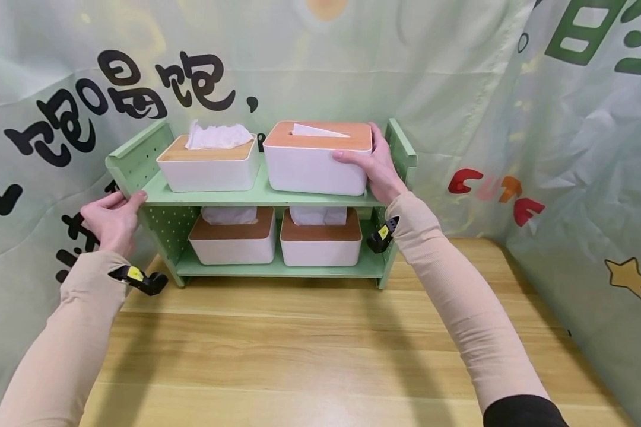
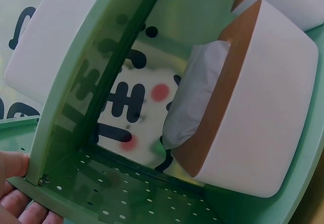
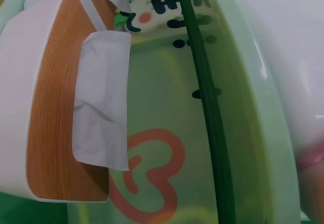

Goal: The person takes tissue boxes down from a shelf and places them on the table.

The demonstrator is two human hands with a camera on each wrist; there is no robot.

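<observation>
A green two-tier shelf [image 1: 299,200] carries white tissue boxes with wood-look lids. My left hand [image 1: 111,220] grips its left side at the upper board; in the left wrist view the thumb [image 2: 14,164] lies on one face of the edge and the fingers curl round the other. My right hand [image 1: 376,166] holds the upper right tissue box [image 1: 315,169] by its right end, thumb on the front, the other fingers partly hidden behind. That box sits slightly askew, a tissue tip showing in its slot. Beside it stands the upper left tissue box [image 1: 210,175], tissue bunched out on top.
Below stand a lower left tissue box [image 1: 234,250] and a lower right tissue box [image 1: 320,252], tissues sticking up. The shelf rests on a wooden table [image 1: 299,338]. A printed cloth [image 1: 432,71] hangs behind and at both sides, close to the shelf's left side.
</observation>
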